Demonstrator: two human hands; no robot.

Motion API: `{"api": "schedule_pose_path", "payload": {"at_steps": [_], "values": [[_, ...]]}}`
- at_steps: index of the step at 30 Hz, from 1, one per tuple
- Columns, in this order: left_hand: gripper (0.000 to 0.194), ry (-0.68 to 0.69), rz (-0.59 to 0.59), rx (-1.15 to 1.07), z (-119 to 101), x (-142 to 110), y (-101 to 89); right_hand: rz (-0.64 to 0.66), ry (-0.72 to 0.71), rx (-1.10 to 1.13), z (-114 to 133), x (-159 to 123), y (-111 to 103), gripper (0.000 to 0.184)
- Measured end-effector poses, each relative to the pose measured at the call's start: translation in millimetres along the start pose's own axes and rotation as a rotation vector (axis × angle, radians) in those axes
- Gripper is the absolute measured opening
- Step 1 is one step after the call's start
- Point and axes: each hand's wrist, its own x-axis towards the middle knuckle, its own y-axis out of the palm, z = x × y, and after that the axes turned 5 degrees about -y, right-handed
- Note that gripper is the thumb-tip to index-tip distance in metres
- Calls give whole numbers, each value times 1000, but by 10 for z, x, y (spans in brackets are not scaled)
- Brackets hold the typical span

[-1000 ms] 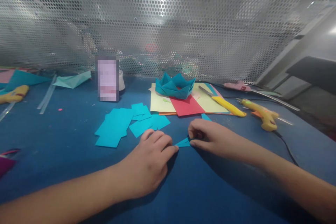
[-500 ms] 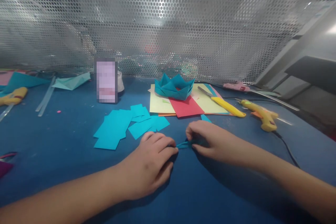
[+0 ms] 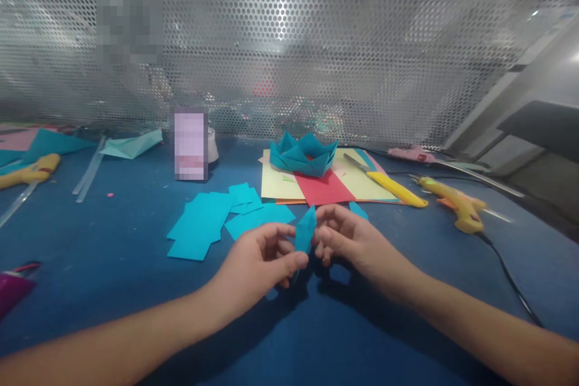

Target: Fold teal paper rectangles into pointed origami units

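Observation:
My left hand [image 3: 266,259] pinches a small folded piece of blue paper [image 3: 305,230] between thumb and fingers. The paper stands upright, pointed at its top, slightly above the table. My right hand [image 3: 346,238] is closed at the paper's right edge, with index finger and thumb against it; their exact contact is partly hidden. Left of the hands lie loose blue paper pieces [image 3: 199,226], some overlapping. Behind them, a folded blue paper crown shape [image 3: 303,157] sits on a stack of coloured sheets [image 3: 275,184], beside a red paper piece [image 3: 325,187].
A yellow-handled knife [image 3: 393,187] lies across the sheets. To its right rests a yellow glue gun [image 3: 461,202] with a black cord. Another yellow glue gun [image 3: 36,172] and clear glue sticks [image 3: 90,169] are left. A phone [image 3: 190,145] stands before the perforated metal panel [image 3: 280,72].
Both hands have lifted the folded blue paper from the tabletop and turned it upright. My left hand has rolled from palm-down to thumb-up. The view has shifted slightly.

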Motion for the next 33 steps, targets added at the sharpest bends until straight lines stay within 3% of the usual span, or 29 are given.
{"api": "schedule_pose_path", "payload": {"at_steps": [4, 12, 33], "values": [[41, -45, -21, -25, -61, -3, 41, 55, 74, 30, 9, -48, 86, 42], [42, -167, 45, -33, -128, 111, 198, -66, 75, -63, -4, -69, 33, 43], [27, -129, 52, 52, -112, 182, 196, -16, 35, 26, -28, -86, -57, 42]]}}
